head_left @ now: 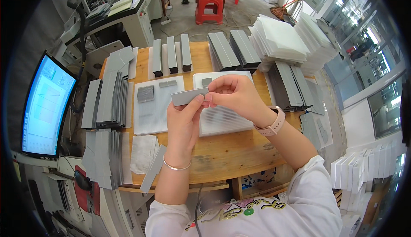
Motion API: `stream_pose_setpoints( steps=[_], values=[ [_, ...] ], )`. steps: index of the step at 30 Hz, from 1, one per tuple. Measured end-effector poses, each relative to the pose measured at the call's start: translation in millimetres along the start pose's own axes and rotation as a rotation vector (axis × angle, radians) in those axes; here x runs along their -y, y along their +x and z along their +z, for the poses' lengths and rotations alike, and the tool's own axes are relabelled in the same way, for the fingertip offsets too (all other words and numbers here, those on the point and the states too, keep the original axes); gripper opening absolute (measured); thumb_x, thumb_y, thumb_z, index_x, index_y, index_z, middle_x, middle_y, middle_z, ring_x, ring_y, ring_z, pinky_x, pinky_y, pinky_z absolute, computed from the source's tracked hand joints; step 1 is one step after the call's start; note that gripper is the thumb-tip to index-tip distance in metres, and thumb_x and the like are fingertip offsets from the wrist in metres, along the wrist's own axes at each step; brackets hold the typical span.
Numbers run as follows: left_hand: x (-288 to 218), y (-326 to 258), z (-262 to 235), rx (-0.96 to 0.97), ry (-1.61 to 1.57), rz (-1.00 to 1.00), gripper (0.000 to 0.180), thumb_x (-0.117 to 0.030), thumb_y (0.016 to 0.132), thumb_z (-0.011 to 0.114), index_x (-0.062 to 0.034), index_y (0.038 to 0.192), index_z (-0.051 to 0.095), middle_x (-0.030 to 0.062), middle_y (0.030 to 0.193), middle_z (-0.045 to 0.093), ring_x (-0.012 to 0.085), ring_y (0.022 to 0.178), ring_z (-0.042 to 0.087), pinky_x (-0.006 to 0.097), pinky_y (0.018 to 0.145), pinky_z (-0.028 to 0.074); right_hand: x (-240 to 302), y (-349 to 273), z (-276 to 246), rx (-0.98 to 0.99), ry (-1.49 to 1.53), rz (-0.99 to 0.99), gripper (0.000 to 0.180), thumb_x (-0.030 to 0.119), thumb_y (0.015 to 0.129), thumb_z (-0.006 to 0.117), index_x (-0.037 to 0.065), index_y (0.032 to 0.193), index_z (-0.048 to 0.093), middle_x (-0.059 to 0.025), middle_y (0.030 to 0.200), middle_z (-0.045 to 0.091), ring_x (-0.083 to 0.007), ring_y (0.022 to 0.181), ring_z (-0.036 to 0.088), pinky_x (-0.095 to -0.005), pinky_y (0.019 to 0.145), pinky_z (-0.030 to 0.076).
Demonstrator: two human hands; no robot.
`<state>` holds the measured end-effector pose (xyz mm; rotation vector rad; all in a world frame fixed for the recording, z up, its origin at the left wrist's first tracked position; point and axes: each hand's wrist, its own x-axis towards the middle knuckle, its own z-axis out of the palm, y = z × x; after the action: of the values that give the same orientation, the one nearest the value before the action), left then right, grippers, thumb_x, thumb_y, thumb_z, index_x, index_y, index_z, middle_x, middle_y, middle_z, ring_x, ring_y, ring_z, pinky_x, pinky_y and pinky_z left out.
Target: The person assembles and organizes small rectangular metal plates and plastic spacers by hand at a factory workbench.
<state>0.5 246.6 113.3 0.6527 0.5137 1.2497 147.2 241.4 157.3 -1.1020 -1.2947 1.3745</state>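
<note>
A small flat grey rectangular piece (185,97) is held up over the table, slightly tilted. My left hand (182,121) grips it from below, the thumb pressed on its face. At the piece's right end, my right hand (235,93) pinches with thumb and forefinger; its fingertips partly hide that end. Beneath the hands lie two white ribbed plastic sheet stacks, a left one (150,117) and a right one (227,123). On the left stack rest a dark grey block of small pieces (145,94) and a shorter grey piece (168,83). Another small grey piece (206,82) sits on the right stack.
Stacks of grey strips stand left (110,100) and right (284,85) on the wooden table (214,160). Several long grey stacks (223,53) line the back. A white cloth (144,153) and loose grey strip (153,170) lie near the front. A monitor (47,108) stands left.
</note>
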Motion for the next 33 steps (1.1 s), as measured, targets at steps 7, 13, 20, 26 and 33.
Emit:
stream_pose_setpoints(
  steps=[7, 13, 20, 26, 33],
  values=[
    [-0.8, -6.0, 2.6, 0.042, 0.085, 0.011, 0.013, -0.004, 0.081, 0.054, 0.001, 0.093, 0.056, 0.0093, 0.085, 0.062, 0.016, 0.076, 0.059, 0.028, 0.072, 0.048, -2.5, -11.2, -2.5, 0.018, 0.194, 0.057, 0.021, 0.004, 0.074, 0.064, -0.008, 0.09, 0.057, -0.012, 0.08, 0.062, -0.0155, 0.072, 0.059, -0.0259, 0.067, 0.049],
    [3.5, -2.7, 4.5, 0.071, -0.041, -0.047, 0.012, -0.003, 0.081, 0.055, 0.0007, 0.092, 0.057, 0.0088, 0.085, 0.062, 0.0154, 0.075, 0.059, 0.028, 0.072, 0.048, -5.0, -10.2, -8.0, 0.02, 0.281, 0.069, 0.021, 0.004, 0.074, 0.064, -0.009, 0.09, 0.058, -0.0127, 0.08, 0.062, -0.0164, 0.072, 0.06, -0.0263, 0.067, 0.049],
    [3.4, -4.9, 8.0, -0.141, 0.197, 0.115, 0.013, 0.003, 0.074, 0.062, 0.0038, 0.087, 0.059, 0.0065, 0.078, 0.061, 0.0118, 0.072, 0.056, 0.023, 0.068, 0.044, -0.2, -8.6, -6.3, -0.031, 0.114, 0.027, 0.013, 0.0, 0.074, 0.063, -0.004, 0.086, 0.06, -0.0105, 0.076, 0.063, -0.014, 0.07, 0.061, -0.0238, 0.065, 0.05],
    [7.2, -2.5, 3.4, -0.062, 0.292, 0.184, 0.014, 0.0, 0.073, 0.066, 0.0012, 0.087, 0.063, 0.0028, 0.079, 0.061, 0.0071, 0.072, 0.052, 0.02, 0.068, 0.042, -3.0, -7.4, -5.3, -0.083, -0.051, -0.051, 0.012, -0.002, 0.073, 0.064, -0.004, 0.084, 0.062, -0.0106, 0.075, 0.064, -0.0131, 0.07, 0.062, -0.0221, 0.065, 0.05],
    [7.2, -1.7, 4.7, -0.083, 0.347, 0.193, 0.018, 0.004, 0.071, 0.066, 0.0025, 0.089, 0.063, 0.0052, 0.082, 0.062, 0.0089, 0.075, 0.055, 0.021, 0.071, 0.044, -11.2, -8.6, -2.7, -0.12, -0.06, -0.131, 0.011, -0.002, 0.073, 0.063, -0.004, 0.083, 0.061, -0.0089, 0.081, 0.063, -0.0122, 0.076, 0.061, -0.0224, 0.069, 0.049]
  ],
)
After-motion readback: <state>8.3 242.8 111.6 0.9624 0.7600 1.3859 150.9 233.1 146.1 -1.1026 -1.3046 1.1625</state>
